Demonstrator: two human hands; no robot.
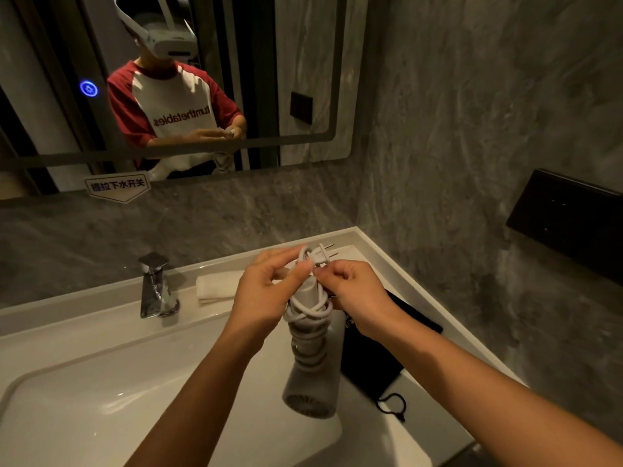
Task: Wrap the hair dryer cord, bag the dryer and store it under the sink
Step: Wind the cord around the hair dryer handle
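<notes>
A white hair dryer (312, 382) hangs head down over the right side of the sink, its handle pointing up. Its white cord (308, 311) is coiled several times around the handle. My left hand (266, 291) grips the top of the handle and a loop of cord. My right hand (354, 291) pinches the cord end just below the two-pin plug (322, 256), which sticks out above both hands. A black drawstring bag (371, 362) lies flat on the counter under my right wrist, its string (392, 404) trailing toward me.
A white basin (101, 399) fills the lower left, with a chrome faucet (155, 288) behind it. A folded white towel (215, 288) lies by the back wall. A mirror (303, 62) hangs above. A black panel (569, 224) is mounted on the right wall.
</notes>
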